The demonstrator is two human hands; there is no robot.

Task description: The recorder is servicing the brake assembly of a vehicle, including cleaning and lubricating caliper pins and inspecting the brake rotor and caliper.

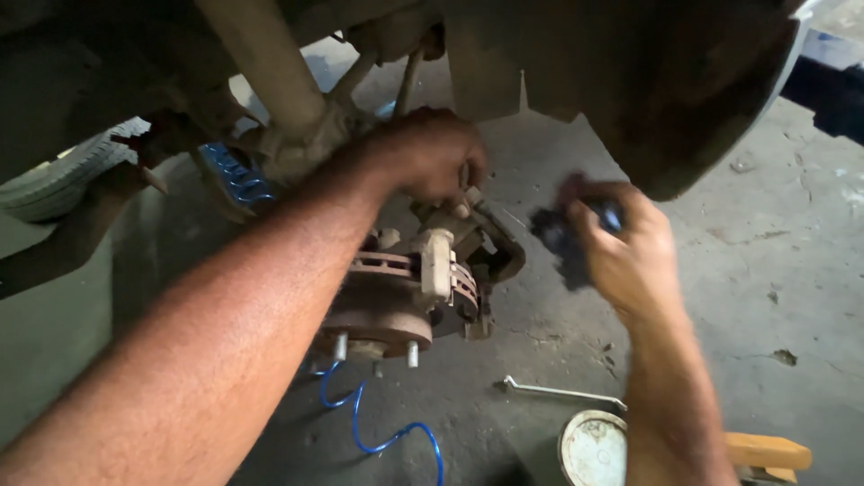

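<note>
Left hand clenched on top of brake caliper, above rusty brake disc; right hand gripping dark rag just beside; wrench, round tin, blue hose on concrete floor below.

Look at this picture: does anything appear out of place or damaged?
The brake disc looks rusty. A metal tool and a blue hose lie loose on the concrete floor. Nothing looks spilled.

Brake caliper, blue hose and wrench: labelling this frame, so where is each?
Brake caliper (439, 263), head view, on its pale bracket.
Blue hose (378, 439), head view, on its floor loop.
Wrench (562, 392), head view, mid shaft.
</note>
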